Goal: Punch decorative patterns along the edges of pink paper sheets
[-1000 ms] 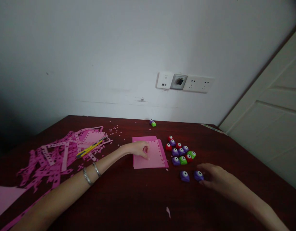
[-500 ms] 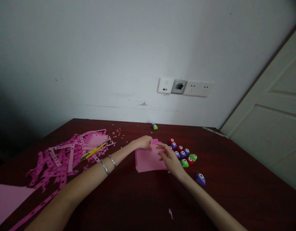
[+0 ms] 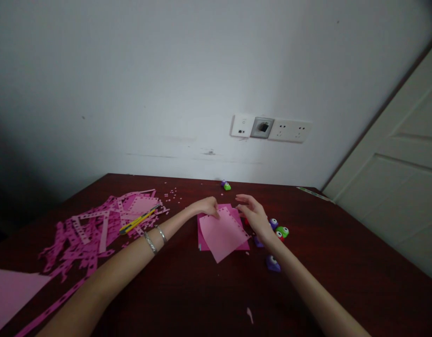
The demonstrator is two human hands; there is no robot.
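Note:
My left hand pinches the far left corner of a pink paper sheet with a row of punched holes along one edge. The sheet is turned askew and raised over a small stack of pink sheets on the dark red table. Just right of the sheet hovers my right hand, its fingers apart and curved, holding nothing that I can see. Behind and beside that hand lie several small craft punches in purple, green and red. One purple punch sits by my right forearm.
A heap of punched pink paper strips covers the left of the table, with a yellow utility knife on it. A large pink sheet lies at the near left. Two punches sit by the wall. A door stands at right.
My right hand came in from the punches at the right to the pink stack. The top sheet has been lifted by my left hand and turned askew.

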